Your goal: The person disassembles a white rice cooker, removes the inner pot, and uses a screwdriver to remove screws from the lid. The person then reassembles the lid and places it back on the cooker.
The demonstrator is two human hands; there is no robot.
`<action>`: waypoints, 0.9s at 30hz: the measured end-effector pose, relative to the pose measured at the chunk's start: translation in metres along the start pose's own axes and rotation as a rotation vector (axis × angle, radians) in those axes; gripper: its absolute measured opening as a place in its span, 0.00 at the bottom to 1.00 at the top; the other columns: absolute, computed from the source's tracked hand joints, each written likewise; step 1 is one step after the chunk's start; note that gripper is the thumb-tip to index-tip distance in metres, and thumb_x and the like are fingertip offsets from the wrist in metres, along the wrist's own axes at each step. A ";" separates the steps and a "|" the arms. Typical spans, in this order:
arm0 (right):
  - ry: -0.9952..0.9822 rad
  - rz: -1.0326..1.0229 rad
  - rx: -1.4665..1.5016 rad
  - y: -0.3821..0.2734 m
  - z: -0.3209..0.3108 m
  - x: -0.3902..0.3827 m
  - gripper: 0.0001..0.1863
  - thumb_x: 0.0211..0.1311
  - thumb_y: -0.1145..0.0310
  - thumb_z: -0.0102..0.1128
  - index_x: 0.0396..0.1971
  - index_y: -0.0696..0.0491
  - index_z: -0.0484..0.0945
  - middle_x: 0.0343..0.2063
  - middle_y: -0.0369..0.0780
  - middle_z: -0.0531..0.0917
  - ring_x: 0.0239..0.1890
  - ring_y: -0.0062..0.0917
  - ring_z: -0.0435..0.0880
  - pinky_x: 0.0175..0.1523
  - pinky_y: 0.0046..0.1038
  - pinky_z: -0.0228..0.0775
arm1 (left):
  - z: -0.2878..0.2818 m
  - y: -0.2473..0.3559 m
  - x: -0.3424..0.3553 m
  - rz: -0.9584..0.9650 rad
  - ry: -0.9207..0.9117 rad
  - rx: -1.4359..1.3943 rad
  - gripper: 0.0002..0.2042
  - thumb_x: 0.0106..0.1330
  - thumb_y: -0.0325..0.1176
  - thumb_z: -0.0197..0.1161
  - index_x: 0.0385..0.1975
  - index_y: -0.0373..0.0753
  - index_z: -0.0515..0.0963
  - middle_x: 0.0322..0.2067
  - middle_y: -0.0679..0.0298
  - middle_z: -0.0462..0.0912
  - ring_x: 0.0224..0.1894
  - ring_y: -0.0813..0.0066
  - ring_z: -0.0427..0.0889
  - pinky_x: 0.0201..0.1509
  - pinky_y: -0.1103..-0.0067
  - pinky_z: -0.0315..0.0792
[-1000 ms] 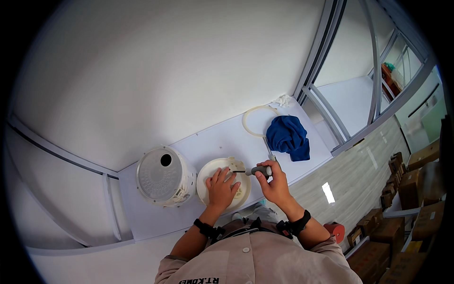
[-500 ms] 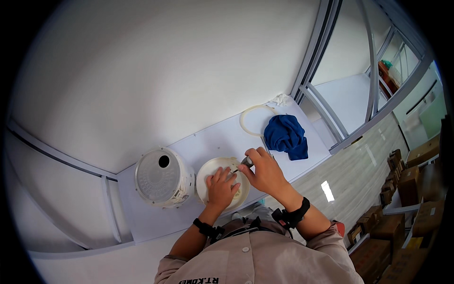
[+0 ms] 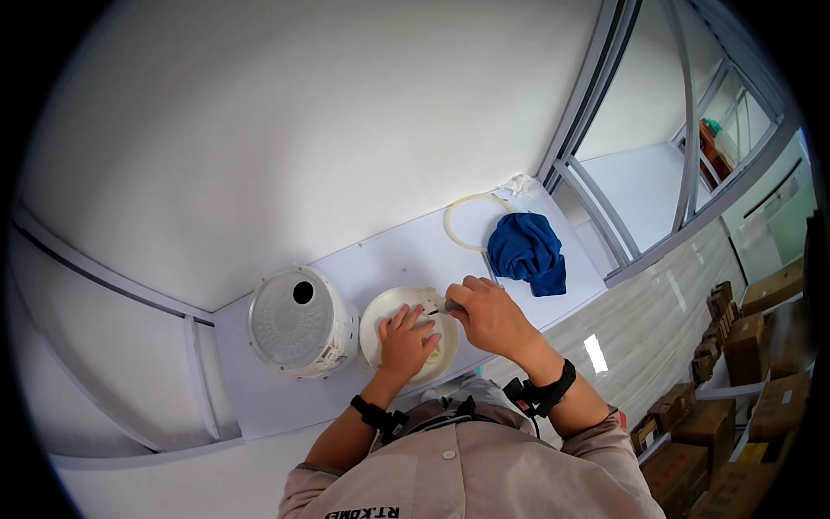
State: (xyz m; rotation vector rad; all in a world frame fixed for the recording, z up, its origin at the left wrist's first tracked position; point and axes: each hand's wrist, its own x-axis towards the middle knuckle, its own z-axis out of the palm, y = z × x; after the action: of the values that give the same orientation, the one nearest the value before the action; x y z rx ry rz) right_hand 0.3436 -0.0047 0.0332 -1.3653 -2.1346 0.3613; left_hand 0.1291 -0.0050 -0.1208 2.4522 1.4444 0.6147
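A shallow, round cream-white part (image 3: 373,313) like a bowl or lid lies on the table in front of me. My left hand (image 3: 405,346) rests on it, fingers spread flat. At its far right edge my right hand (image 3: 486,313) is closed around a short grey-handled tool (image 3: 450,305), possibly a screwdriver. Its narrow end meets the round part near my left fingertips; the exact contact is too small to make out. To the left stands a white drum-shaped body (image 3: 344,324) with a grey round face (image 3: 281,324) and a dark hole in it.
A crumpled blue cloth (image 3: 524,246) lies at the table's right, beside a thin cream ring (image 3: 450,227). White crumpled tissue (image 3: 521,184) sits at the far corner. A wall backs the white table (image 3: 389,246). Cardboard boxes (image 3: 709,424) stand at lower right.
My right hand has turned at the wrist, and its fingers now hide more of the grey handle. My left hand stays on the round part.
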 end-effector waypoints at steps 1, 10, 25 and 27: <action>-0.022 -0.021 -0.007 -0.001 -0.004 0.000 0.13 0.57 0.72 0.69 0.41 0.52 0.77 0.30 0.48 0.79 0.38 0.48 0.82 0.41 0.46 0.74 | -0.001 -0.001 0.001 0.001 -0.008 -0.004 0.16 0.66 0.49 0.68 0.46 0.50 0.90 0.66 0.61 0.78 0.72 0.57 0.68 0.71 0.54 0.52; -0.058 0.473 -0.182 -0.030 -0.009 0.007 0.13 0.62 0.66 0.70 0.39 0.57 0.77 0.33 0.49 0.83 0.32 0.46 0.85 0.33 0.43 0.75 | -0.005 -0.003 0.002 0.034 -0.016 -0.042 0.15 0.65 0.48 0.69 0.42 0.46 0.89 0.66 0.61 0.78 0.72 0.55 0.68 0.72 0.56 0.52; 0.059 0.115 0.065 -0.016 -0.003 -0.002 0.16 0.59 0.67 0.73 0.43 0.53 0.78 0.37 0.44 0.79 0.37 0.46 0.82 0.40 0.43 0.75 | -0.016 0.007 0.025 -0.050 -0.059 -0.220 0.21 0.68 0.38 0.67 0.60 0.45 0.77 0.58 0.58 0.82 0.65 0.56 0.76 0.70 0.56 0.58; 0.085 0.126 0.066 -0.012 0.004 -0.003 0.18 0.60 0.64 0.74 0.45 0.54 0.78 0.36 0.44 0.80 0.35 0.45 0.83 0.38 0.41 0.75 | -0.005 0.000 0.029 0.022 -0.053 -0.240 0.19 0.71 0.37 0.64 0.61 0.44 0.78 0.58 0.58 0.82 0.62 0.55 0.78 0.70 0.53 0.60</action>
State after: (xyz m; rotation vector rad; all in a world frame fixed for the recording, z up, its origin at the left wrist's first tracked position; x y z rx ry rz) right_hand 0.3340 -0.0123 0.0353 -1.4544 -1.9566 0.4127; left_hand 0.1391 0.0205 -0.1095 2.2832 1.2465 0.6796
